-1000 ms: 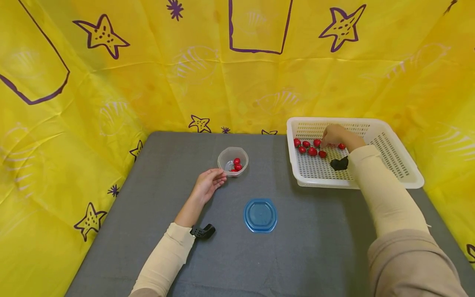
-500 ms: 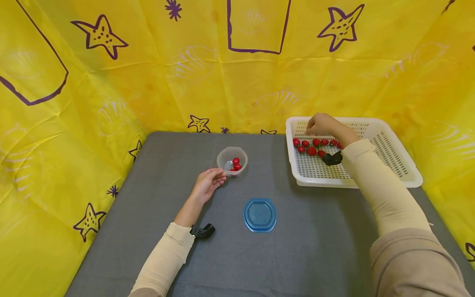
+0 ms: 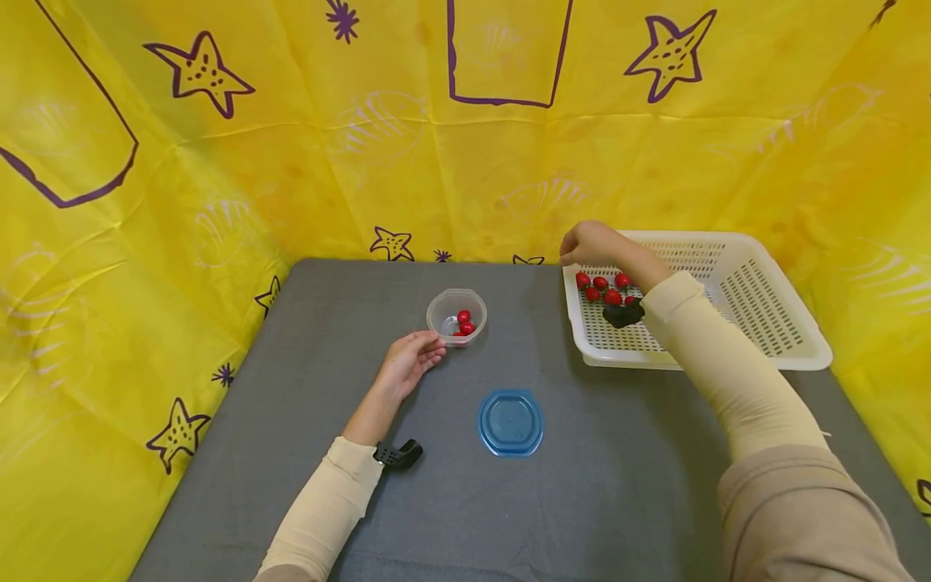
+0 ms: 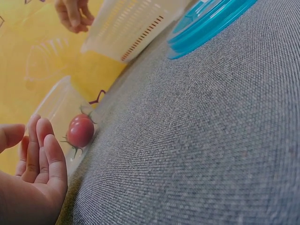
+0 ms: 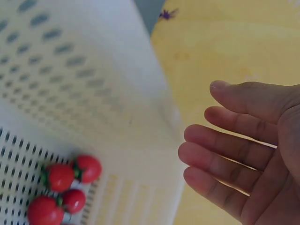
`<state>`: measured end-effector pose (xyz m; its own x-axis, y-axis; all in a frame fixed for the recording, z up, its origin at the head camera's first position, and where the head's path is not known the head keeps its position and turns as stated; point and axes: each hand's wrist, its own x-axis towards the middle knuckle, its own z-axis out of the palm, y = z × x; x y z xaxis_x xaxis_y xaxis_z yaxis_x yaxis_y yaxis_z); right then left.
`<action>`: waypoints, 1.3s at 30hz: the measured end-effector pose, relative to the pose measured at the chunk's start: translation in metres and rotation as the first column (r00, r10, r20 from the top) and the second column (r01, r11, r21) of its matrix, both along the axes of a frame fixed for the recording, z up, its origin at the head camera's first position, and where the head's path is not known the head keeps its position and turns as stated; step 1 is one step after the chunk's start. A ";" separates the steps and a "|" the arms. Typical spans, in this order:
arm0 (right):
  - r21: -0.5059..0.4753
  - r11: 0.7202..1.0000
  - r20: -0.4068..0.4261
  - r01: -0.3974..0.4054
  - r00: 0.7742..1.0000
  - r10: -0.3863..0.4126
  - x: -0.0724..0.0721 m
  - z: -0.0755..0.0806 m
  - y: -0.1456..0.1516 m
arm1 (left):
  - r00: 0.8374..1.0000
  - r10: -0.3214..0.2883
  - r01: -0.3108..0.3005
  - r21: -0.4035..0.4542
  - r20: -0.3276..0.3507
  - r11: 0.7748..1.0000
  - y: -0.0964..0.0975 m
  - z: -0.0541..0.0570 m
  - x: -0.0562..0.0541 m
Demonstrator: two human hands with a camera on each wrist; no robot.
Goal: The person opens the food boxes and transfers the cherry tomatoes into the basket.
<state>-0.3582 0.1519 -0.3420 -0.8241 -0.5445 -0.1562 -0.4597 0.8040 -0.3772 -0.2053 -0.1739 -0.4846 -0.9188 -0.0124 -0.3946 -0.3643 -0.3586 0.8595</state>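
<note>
From my head, my left hand (image 3: 409, 361) touches the bowl (image 3: 440, 310), tomatoes (image 3: 466, 327) inside; my right hand (image 3: 595, 244) is above the basket (image 3: 633, 357). Left wrist: fingers (image 4: 56, 161) curve loosely; whether they pinch, I can't tell. Right wrist: my hand is wide, bare.

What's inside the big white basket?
The white basket holds small red tomatoes, bunched toward its left side. The right arm and its black wrist device cover part of the basket, so whether more tomatoes lie underneath can't be seen.
</note>
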 end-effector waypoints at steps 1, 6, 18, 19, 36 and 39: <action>0.000 1.000 -0.004 -0.011 1.000 0.011 0.001 0.000 -0.004 | 1.000 -0.001 0.001 -0.001 0.001 1.000 0.000 0.000 0.000; -0.008 0.997 -0.033 -0.070 0.997 0.070 0.005 0.001 -0.023 | 1.000 0.008 -0.008 -0.007 0.011 1.000 0.001 -0.001 0.000; -0.055 0.986 -0.044 -0.157 0.987 0.154 0.019 -0.002 -0.067 | 1.000 0.011 -0.011 -0.012 0.020 1.000 0.002 -0.002 0.000; -0.055 0.985 -0.049 -0.164 0.986 0.161 0.020 -0.002 -0.070 | 1.000 0.008 -0.008 -0.012 0.018 1.000 0.001 -0.002 0.000; -0.054 0.971 -0.063 -0.231 0.972 0.228 0.032 -0.024 -0.118 | 1.000 0.005 -0.005 -0.004 0.004 1.000 0.003 0.001 0.002; -0.052 0.968 -0.057 -0.246 0.968 0.243 0.034 -0.028 -0.125 | 1.000 0.001 -0.001 -0.005 0.002 1.000 0.002 0.002 0.002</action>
<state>-0.3239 0.0264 -0.3701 -0.6710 -0.7370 -0.0806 -0.6585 0.6424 -0.3922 -0.2031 -0.1714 -0.4831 -0.9180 -0.0157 -0.3963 -0.3655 -0.3544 0.8607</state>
